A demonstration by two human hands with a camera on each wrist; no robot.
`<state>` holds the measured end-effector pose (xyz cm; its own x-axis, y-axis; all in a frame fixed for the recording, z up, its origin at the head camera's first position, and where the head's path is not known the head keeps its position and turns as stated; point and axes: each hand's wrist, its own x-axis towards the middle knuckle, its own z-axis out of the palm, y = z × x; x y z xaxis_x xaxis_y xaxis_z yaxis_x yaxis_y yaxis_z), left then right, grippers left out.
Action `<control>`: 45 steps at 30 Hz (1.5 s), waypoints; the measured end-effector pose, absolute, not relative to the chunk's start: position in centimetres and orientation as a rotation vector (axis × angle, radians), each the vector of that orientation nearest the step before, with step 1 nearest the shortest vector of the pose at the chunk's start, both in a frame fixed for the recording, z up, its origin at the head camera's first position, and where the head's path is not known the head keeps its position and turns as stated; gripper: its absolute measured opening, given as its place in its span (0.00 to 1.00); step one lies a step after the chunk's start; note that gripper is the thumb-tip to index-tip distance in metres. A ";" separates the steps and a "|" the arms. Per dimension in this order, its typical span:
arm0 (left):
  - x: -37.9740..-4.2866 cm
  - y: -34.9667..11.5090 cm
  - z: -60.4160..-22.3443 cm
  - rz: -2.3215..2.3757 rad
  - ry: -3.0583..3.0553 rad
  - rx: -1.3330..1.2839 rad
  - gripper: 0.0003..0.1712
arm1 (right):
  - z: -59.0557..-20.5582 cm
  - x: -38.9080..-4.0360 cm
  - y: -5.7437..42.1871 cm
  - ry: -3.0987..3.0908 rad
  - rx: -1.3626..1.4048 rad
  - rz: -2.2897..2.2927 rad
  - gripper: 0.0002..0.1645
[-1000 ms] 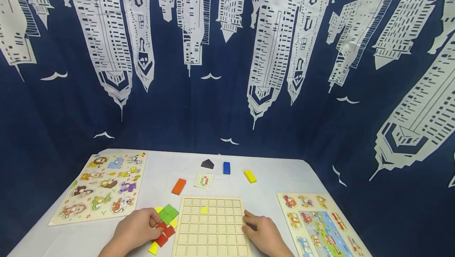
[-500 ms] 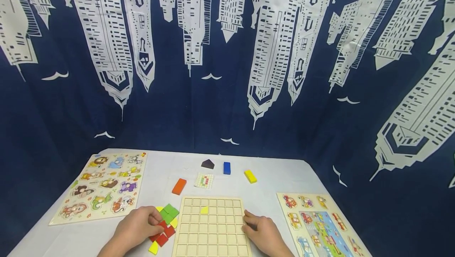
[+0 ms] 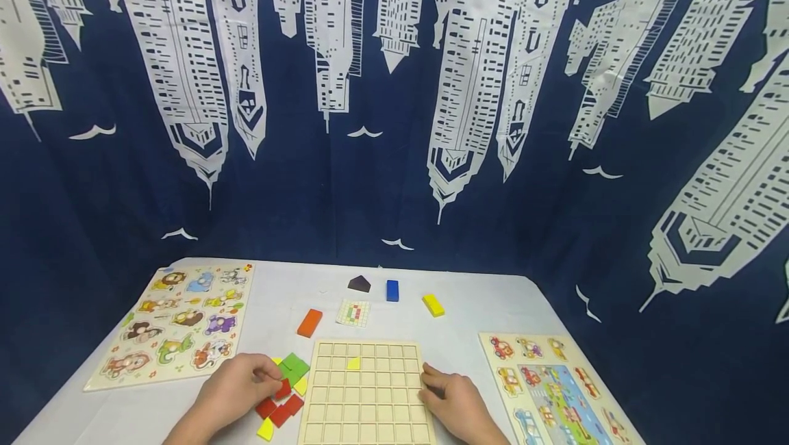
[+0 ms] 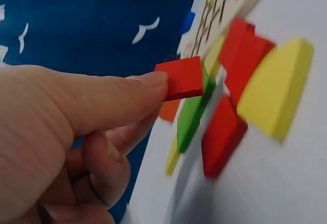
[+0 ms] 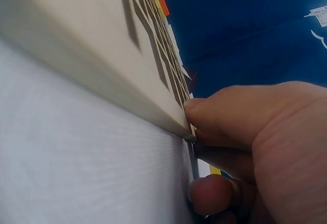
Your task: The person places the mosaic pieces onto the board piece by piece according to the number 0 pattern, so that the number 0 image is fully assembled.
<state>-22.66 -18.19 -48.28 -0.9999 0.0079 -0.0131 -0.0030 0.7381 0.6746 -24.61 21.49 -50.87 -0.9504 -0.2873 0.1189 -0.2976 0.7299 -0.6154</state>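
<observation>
My left hand pinches a red square tile between thumb and fingers, raised over the loose tiles at the left of the wooden grid board. Under and beside that hand lie several red tiles, green tiles and yellow rounded tiles. One yellow tile sits in a cell near the board's far side. At the board's right edge, my right hand grips the rim, its thumb on the edge and its other fingers curled lower down.
Beyond the board lie a small patterned card, an orange block, a dark five-sided block, a blue block and a yellow block. An animal puzzle lies left, a vehicle puzzle right.
My left hand has picked a red tile out of the pile, raising it slightly and exposing the red tiles beneath. My right hand stays at the board's edge.
</observation>
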 end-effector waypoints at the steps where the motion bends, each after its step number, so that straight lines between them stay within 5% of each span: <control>1: -22.8 -18.0 -48.1 1.131 2.921 0.007 0.08 | -50.8 -24.6 21.5 -2.903 0.497 1.031 0.24; 24: -31.1 -6.5 -46.7 1.041 2.939 0.642 0.08 | -51.0 -24.4 21.7 -2.881 0.501 1.042 0.21; 45: -31.8 -5.9 -48.5 0.904 2.963 0.689 0.11 | -51.2 -24.4 21.5 -2.870 0.509 0.988 0.20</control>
